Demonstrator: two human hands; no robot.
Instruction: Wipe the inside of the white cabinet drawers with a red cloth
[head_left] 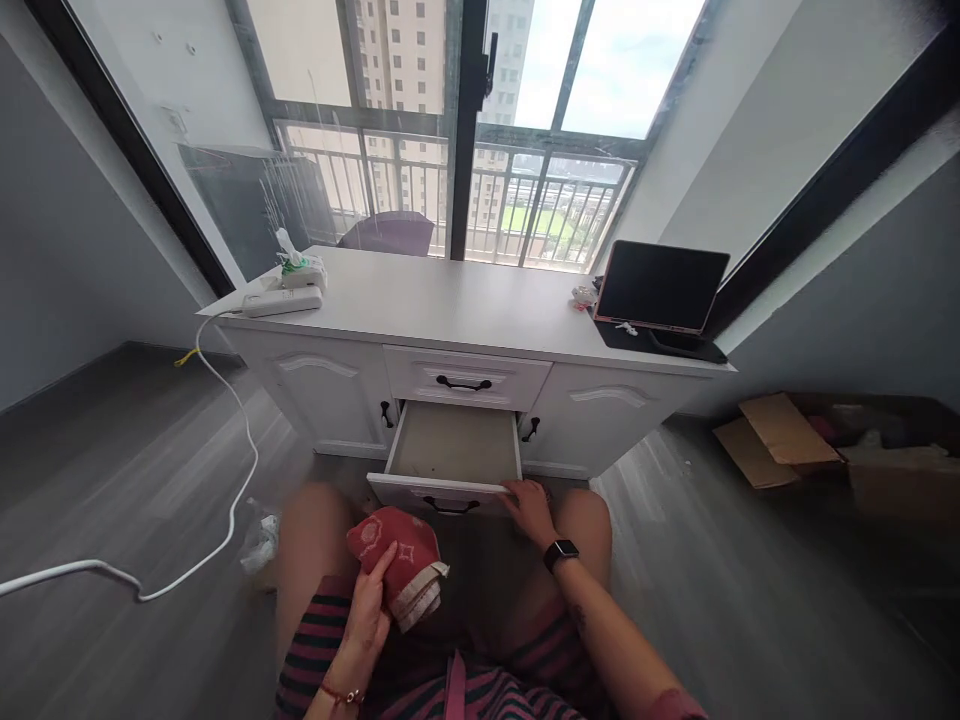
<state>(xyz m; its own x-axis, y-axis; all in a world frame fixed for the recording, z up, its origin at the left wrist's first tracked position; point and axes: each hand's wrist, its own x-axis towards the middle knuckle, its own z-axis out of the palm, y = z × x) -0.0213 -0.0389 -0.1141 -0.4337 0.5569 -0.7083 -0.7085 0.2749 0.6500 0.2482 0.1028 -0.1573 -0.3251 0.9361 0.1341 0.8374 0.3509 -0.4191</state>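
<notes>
My left hand (369, 612) is closed on a folded red cloth (401, 565) with a pale patterned edge, held over my left knee. My right hand (530, 508), with a black watch on the wrist, rests with its fingers on the front edge of an open lower drawer (453, 447) of a white cabinet (465, 305). The drawer's inside looks bare. Above it a second drawer with a black handle (463, 383) is closed.
On the cabinet top stand a white power strip (281, 302) and a tissue pack (300, 268) at the left and a dark tablet (660, 287) at the right. A white cable (225, 530) runs over the grey floor at the left. Cardboard boxes (780, 435) lie at the right.
</notes>
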